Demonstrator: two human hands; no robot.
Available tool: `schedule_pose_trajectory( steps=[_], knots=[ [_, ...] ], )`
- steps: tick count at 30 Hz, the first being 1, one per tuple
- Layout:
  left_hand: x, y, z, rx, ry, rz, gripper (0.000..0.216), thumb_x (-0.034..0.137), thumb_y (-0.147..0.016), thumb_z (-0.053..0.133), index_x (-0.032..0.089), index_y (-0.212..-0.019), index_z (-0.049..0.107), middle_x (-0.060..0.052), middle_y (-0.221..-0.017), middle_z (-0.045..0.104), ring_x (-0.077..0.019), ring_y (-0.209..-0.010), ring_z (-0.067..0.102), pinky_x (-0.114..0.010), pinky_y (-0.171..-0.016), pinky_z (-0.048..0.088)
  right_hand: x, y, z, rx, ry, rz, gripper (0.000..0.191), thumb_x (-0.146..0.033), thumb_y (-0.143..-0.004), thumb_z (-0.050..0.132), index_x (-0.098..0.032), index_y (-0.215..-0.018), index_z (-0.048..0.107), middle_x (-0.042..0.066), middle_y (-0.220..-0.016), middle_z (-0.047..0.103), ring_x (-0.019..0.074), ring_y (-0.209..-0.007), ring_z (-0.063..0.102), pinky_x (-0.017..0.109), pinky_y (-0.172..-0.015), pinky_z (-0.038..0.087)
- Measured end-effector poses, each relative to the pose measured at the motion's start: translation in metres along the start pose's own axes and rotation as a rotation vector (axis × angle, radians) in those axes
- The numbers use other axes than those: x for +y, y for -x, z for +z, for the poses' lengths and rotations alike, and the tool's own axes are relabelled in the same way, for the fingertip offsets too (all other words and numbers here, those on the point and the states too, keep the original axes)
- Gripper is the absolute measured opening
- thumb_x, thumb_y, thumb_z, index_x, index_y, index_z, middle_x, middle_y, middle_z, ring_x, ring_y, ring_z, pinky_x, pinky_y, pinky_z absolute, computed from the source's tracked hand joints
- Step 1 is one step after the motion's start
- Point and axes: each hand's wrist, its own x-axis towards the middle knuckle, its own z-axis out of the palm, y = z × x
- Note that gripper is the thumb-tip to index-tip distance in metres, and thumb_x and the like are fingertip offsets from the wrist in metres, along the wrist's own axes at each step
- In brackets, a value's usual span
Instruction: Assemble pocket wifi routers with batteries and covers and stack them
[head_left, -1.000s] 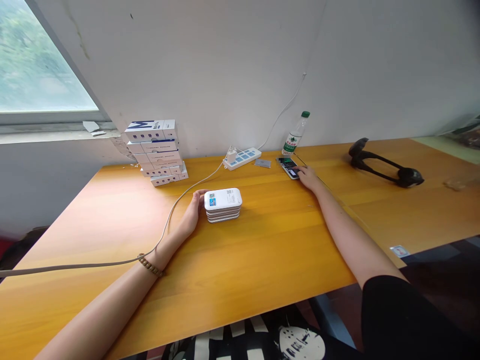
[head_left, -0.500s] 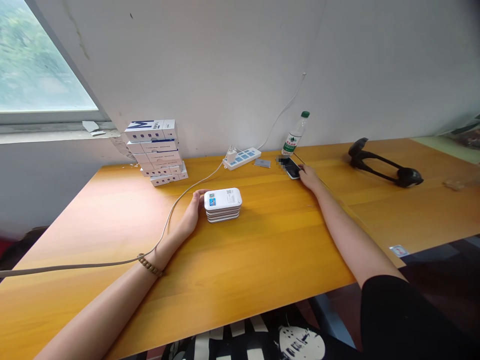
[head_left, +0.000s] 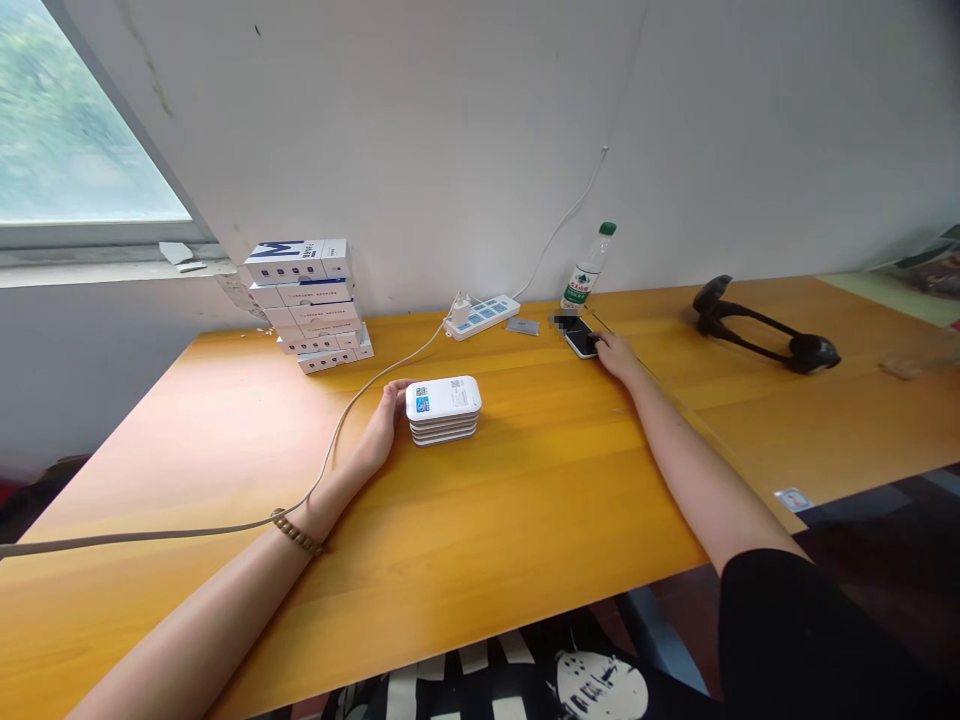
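Phone point(head_left: 580, 338) screen has gone dark since earlier; right hand point(head_left: 619, 357), fingers together, rests on its edge, just right of the power strip point(head_left: 480, 317). Left hand point(head_left: 386, 420), curled, touches the white stack point(head_left: 442, 410) in front of the strip on the orange desk point(head_left: 525, 480).

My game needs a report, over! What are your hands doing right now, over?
Left hand against stack of white rounded cases. Right hand on edge of smartphone. White cable beside left wrist.

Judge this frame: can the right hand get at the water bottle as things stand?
Probably yes. The right hand rests against the edge of the black phone, and the plastic water bottle stands just beyond it by the wall. Only the low, flat phone lies between them, so the way looks free.
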Motion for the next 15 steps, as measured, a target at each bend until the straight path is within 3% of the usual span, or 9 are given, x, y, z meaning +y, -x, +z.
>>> schedule_pose_trajectory(
  steps=[8, 11, 15],
  knots=[
    [-0.0013, 0.0, -0.0005, -0.008, 0.005, -0.011, 0.076, 0.091, -0.092, 0.044, 0.023, -0.122, 0.06, -0.012, -0.129, 0.078, -0.0348, -0.14, 0.062, -0.049, -0.12, 0.044, -0.0005, -0.0017, -0.0003, 0.026, -0.008, 0.024, 0.038, -0.028, -0.102, 0.047, -0.018, -0.125, 0.076, 0.017, -0.131, 0.076, 0.0358, -0.131, 0.065, 0.055, -0.118, 0.048],
    [-0.0007, 0.0007, -0.0005, -0.005, 0.003, -0.012, 0.075, 0.09, -0.093, 0.044, 0.023, -0.123, 0.059, -0.012, -0.131, 0.078, -0.0351, -0.14, 0.063, -0.05, -0.12, 0.045, -0.0009, -0.0018, -0.0007, 0.029, -0.011, 0.021, 0.029, -0.036, -0.107, 0.059, -0.02, -0.127, 0.072, 0.015, -0.135, 0.072, 0.0311, -0.124, 0.068, 0.054, -0.11, 0.054],
    [-0.0006, 0.0014, -0.0007, 0.0, -0.003, -0.013, 0.077, 0.09, -0.093, 0.043, 0.021, -0.124, 0.059, -0.013, -0.132, 0.077, -0.0348, -0.137, 0.065, -0.05, -0.12, 0.045, -0.0014, -0.0016, -0.0011, 0.026, -0.005, 0.022, 0.034, -0.038, -0.105, 0.069, -0.019, -0.133, 0.067, 0.011, -0.138, 0.067, 0.0263, -0.118, 0.069, 0.049, -0.1, 0.061]
  ],
)
